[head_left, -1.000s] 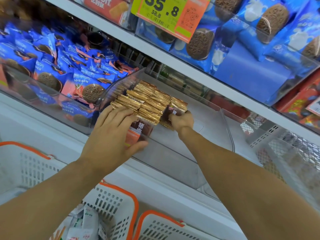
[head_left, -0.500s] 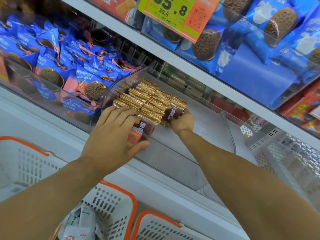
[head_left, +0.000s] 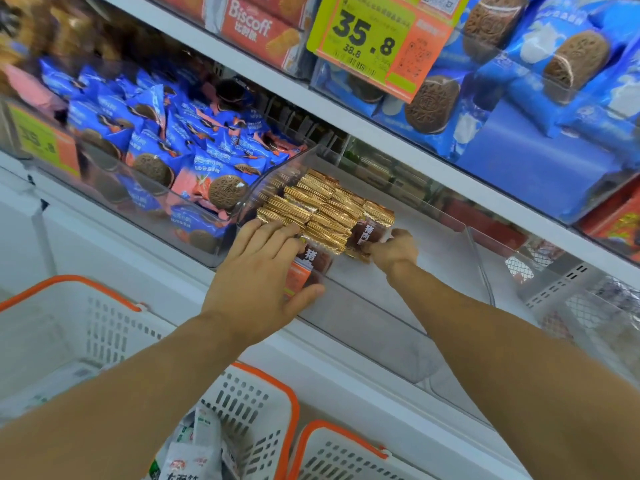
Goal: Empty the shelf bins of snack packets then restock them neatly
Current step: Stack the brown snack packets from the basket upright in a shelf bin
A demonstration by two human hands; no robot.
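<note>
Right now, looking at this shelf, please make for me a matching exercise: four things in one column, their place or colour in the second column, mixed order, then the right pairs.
Things:
1. gold-edged packets
2. blue biscuit packets
3. price tag
4. basket handles

Places or colours:
A. orange
B. in the bin left of the clear bin
C. hanging from the upper shelf
D. between left hand and right hand

Pairs: 1-D, 2-B, 3-C, 4-A
</note>
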